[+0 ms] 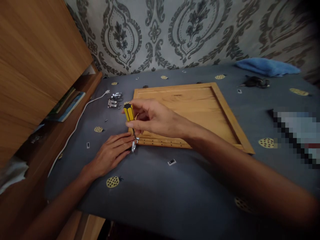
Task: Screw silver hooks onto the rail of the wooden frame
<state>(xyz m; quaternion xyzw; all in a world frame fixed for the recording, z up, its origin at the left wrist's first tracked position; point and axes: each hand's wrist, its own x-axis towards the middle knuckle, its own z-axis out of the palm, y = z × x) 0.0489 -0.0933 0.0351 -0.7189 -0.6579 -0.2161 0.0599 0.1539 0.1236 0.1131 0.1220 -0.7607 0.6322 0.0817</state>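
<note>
A screwdriver (129, 112) with a yellow and black handle is pinched between the thumb and fingers of my right hand (156, 116). Its shaft points down at a small metal hook-shaped fitting (134, 145) on the near left corner of a wooden frame panel (175, 106). My left hand (115, 150) lies flat on the cloth, fingers stretched toward that corner, fingertips right beside the fitting. A row of small dark holes runs along the panel's near edge. The screwdriver's tip is too small to make out against the fitting.
Several metal hinges (115, 100) lie left of the panel, near a white cable (82, 116). A wooden cabinet (37, 60) and shelf stand at the left. A blue cloth (268, 66), a dark bundle (255, 82) and a pixelated object (300, 133) are at the right.
</note>
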